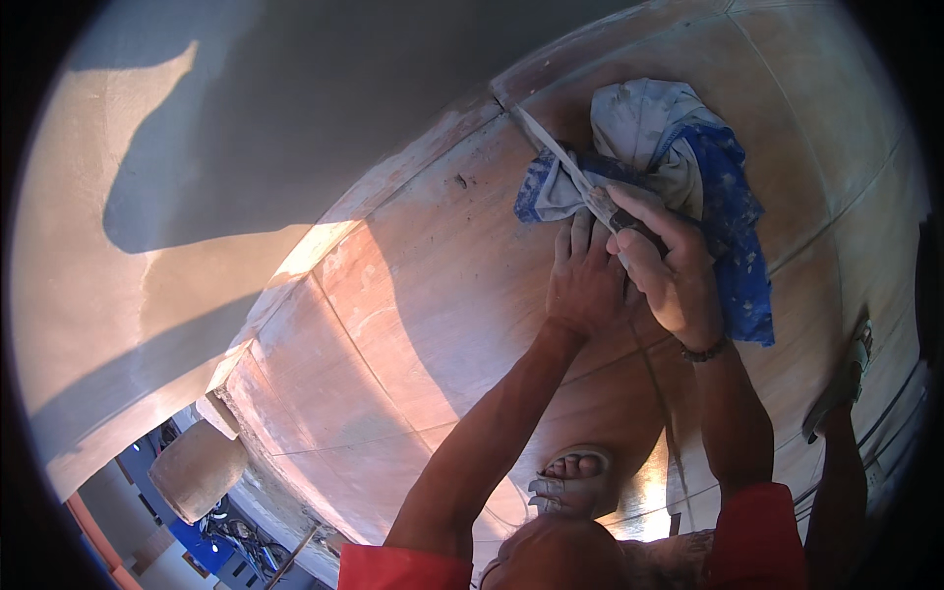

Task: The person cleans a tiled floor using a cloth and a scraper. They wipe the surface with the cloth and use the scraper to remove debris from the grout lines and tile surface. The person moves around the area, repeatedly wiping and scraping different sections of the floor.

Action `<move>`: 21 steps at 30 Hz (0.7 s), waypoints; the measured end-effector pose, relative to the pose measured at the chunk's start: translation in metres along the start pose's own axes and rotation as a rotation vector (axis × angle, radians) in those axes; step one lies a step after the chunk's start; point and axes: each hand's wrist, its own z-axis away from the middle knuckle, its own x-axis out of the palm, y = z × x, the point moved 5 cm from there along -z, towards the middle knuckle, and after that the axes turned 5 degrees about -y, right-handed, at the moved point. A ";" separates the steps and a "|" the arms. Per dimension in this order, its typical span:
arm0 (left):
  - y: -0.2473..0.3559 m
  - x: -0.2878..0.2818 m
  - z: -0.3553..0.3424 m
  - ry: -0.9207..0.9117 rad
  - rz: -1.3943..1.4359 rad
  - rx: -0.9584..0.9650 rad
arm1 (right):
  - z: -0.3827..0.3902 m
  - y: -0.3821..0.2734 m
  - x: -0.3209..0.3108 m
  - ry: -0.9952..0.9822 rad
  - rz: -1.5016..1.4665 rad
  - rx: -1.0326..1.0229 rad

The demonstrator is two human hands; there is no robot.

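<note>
My right hand [669,265] grips a knife [556,147] by its dark handle. Its long, narrow, pale blade points up and left toward the tile edge by the wall. My left hand [587,285] lies with fingers stretched out, their tips against a crumpled grey and blue cloth [733,231]. The cloth is spread on the tiled floor [472,265], partly behind my right hand and the knife. Whether the blade touches the tile, I cannot tell.
A plastered wall [295,118] rises along the left, meeting a raised tile skirting [413,167]. Sandalled feet stand on the tiles, one [573,469] below my hands, another [846,379] at the right. At lower left, past the floor's edge, are a rounded block [197,470] and a parked motorbike [246,541].
</note>
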 end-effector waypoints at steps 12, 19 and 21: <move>0.002 -0.004 -0.007 0.024 0.029 0.009 | -0.087 0.003 -0.065 -0.141 0.245 -0.091; 0.005 0.002 -0.006 0.034 0.026 0.015 | -0.095 0.014 -0.055 -0.092 0.347 -0.325; 0.003 0.003 -0.006 0.000 0.011 -0.013 | -0.088 0.014 -0.046 -0.090 0.396 -0.435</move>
